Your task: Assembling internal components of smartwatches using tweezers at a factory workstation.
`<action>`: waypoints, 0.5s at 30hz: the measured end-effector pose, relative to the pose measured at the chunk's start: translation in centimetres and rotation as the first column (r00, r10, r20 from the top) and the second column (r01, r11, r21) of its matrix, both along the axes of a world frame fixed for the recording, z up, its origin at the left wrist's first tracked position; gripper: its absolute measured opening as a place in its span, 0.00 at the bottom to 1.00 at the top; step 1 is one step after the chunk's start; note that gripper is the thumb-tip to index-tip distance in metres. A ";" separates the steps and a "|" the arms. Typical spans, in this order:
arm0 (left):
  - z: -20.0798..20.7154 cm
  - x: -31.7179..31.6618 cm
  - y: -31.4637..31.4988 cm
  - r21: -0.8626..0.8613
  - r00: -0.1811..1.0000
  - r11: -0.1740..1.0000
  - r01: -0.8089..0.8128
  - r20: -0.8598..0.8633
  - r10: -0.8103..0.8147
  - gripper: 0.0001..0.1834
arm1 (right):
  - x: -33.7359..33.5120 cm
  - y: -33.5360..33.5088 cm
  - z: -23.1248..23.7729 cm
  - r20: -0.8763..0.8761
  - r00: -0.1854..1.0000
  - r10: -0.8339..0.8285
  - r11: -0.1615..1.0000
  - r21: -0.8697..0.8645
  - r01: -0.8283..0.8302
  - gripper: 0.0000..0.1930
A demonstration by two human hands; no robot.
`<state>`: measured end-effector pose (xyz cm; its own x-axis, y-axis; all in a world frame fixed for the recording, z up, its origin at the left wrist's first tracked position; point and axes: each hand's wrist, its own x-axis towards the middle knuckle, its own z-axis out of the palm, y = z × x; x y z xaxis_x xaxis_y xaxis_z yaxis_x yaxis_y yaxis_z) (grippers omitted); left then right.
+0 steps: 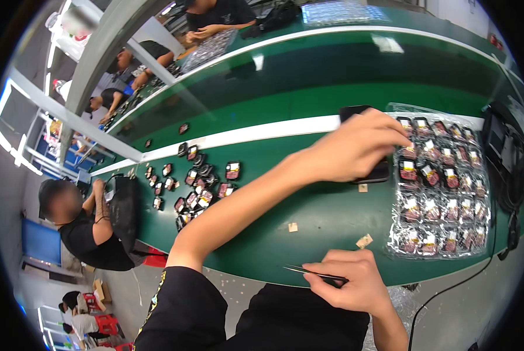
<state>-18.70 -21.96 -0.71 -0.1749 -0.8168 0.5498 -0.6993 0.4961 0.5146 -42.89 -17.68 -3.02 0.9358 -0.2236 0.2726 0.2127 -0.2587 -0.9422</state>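
My left hand (364,146) reaches across to the right, its fingertips bent together over the upper left of a clear plastic blister tray (395,234). What they pinch, if anything, is hidden. The tray's pockets hold rows of small black packs (430,175) with reddish faces and white-and-yellow labels. Beneath my left hand lies a flat black object (379,174), mostly covered. My right hand (352,281), near the bench's front edge, grips slim dark tweezers (332,279) with their tips pointing left. A loose pile of similar small packs (200,187) lies left of my left forearm.
On the green bench (262,234) lie small beige paper scraps (364,241). A black device with coiled cables (504,152) stands right of the tray. A white rail (244,136) borders the bench's far side. A person (83,228) sits at the left; others work beyond.
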 end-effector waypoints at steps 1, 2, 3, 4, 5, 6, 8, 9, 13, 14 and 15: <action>0.3 2.1 1.5 0.006 0.996 0.997 -0.076 0.050 0.076 0.18 | 0.0 -0.1 -0.1 -0.020 1.000 -0.023 1.000 0.006 0.023 0.09; 0.4 4.4 3.4 0.033 0.978 0.981 -0.189 0.100 0.185 0.19 | -0.1 -0.2 -0.4 -0.019 1.000 -0.018 1.000 0.015 0.019 0.09; 0.0 7.7 5.6 0.006 0.937 0.953 -0.302 0.187 0.296 0.19 | 0.0 -0.1 -0.5 -0.006 1.000 -0.027 1.000 0.004 0.027 0.08; 0.0 11.0 8.0 -0.044 0.831 0.887 -0.459 0.333 0.446 0.20 | 0.2 -0.1 -0.7 0.004 0.999 -0.041 0.999 -0.008 0.041 0.08; -0.1 14.1 10.9 -0.063 0.677 0.784 -0.617 0.464 0.571 0.21 | 0.3 -0.1 -0.8 0.005 0.999 -0.041 0.999 -0.003 0.041 0.08; -0.3 18.0 14.1 -0.081 0.531 0.676 -0.733 0.553 0.642 0.20 | 0.5 0.2 -0.8 0.016 0.999 -0.041 0.999 -0.010 0.041 0.09; -1.5 25.1 21.8 -0.133 0.195 0.379 -0.916 0.678 0.708 0.24 | 0.9 0.4 -0.8 0.029 0.999 -0.036 0.999 -0.013 0.037 0.11; -1.8 27.9 25.4 -0.129 0.065 0.227 -0.965 0.724 0.687 0.24 | 1.0 0.4 -0.6 0.033 0.999 -0.029 0.999 -0.017 0.030 0.11; -1.9 32.8 29.7 0.064 0.156 0.147 -0.987 0.611 0.776 0.18 | 1.1 0.5 -0.3 0.004 0.998 -0.056 0.998 -0.030 0.056 0.11; -1.5 33.2 29.9 0.109 0.289 0.276 -0.955 0.551 0.783 0.16 | 0.9 0.4 -0.3 0.008 0.999 -0.041 0.999 -0.028 0.042 0.11; -2.0 33.0 29.1 0.048 0.323 0.358 -0.932 0.555 0.767 0.14 | 0.7 0.4 -0.3 -0.010 0.997 -0.083 0.996 -0.038 0.082 0.10</action>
<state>14.27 7.17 -2.67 0.6160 -0.7196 0.3206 -0.7718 -0.6327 0.0627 -42.16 -17.24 -3.33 0.9176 -0.2901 0.2719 0.1788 -0.3098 -0.9338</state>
